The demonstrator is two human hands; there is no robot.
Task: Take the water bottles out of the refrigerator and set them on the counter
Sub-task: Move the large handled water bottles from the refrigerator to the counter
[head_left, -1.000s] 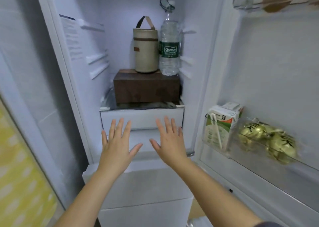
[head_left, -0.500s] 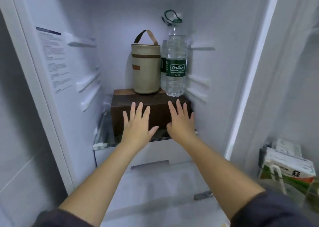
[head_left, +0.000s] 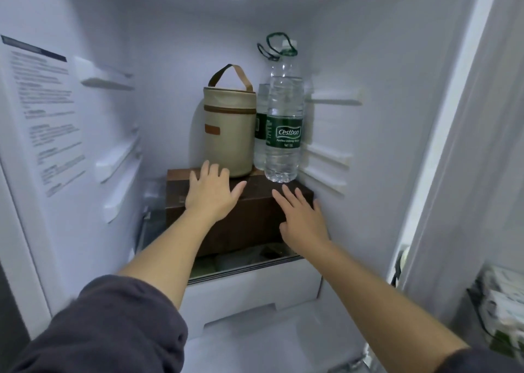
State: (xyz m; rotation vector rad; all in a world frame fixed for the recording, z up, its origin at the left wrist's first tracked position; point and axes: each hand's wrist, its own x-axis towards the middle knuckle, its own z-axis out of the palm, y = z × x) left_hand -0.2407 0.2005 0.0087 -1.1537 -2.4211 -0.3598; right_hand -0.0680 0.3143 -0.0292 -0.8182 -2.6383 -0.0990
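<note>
Two clear water bottles with green labels stand inside the open refrigerator on a dark brown box (head_left: 255, 216). The front bottle (head_left: 284, 117) has a green carry loop on its cap. The second bottle (head_left: 261, 123) stands just behind it, mostly hidden. My left hand (head_left: 211, 192) reaches in with straight fingers over the box's top left, in front of the beige bag. My right hand (head_left: 303, 219) is spread open just below the front bottle, a short way from its base. Neither hand holds anything.
A beige cylindrical bag (head_left: 229, 128) with a brown handle stands left of the bottles on the box. A glass shelf (head_left: 255, 267) and white drawer (head_left: 255, 290) lie below. Shelf rails (head_left: 326, 160) line the right wall. Cartons (head_left: 502, 301) sit in the door at right.
Both hands have moved up and deeper into the refrigerator, from the drawer front to the brown box. The view has come closer to the bottles.
</note>
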